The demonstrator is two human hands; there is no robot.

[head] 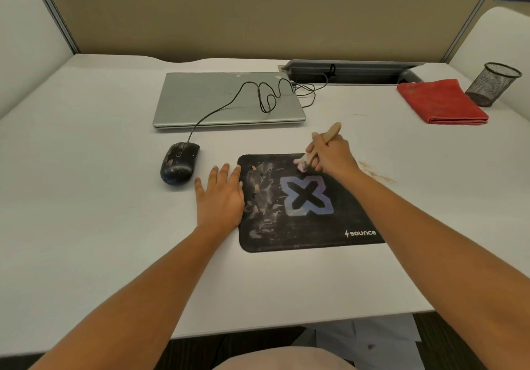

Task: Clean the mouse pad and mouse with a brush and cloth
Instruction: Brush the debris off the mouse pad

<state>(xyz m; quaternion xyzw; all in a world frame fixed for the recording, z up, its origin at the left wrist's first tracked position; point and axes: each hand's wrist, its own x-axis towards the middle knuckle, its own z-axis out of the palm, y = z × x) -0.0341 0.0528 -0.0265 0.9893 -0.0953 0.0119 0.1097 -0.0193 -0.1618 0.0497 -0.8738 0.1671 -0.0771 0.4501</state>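
A black mouse pad [304, 226] with a pale X logo lies on the white desk, smeared with light dust on its left half. My right hand [329, 154] grips a wooden-handled brush [329, 134], whose bristles touch the pad's far edge. My left hand [220, 197] lies flat with straight fingers on the desk, its edge against the pad's left side. A dusty black wired mouse [179, 163] sits to the left of the pad. A folded red cloth [443, 102] lies at the far right.
A shut silver laptop [226, 100] lies behind the pad with the mouse cable [258, 94] looped over it. A black mesh pen cup [493, 84] stands beside the cloth. Reddish dust [375, 174] marks the desk right of the pad. Partition walls enclose the desk [86, 183].
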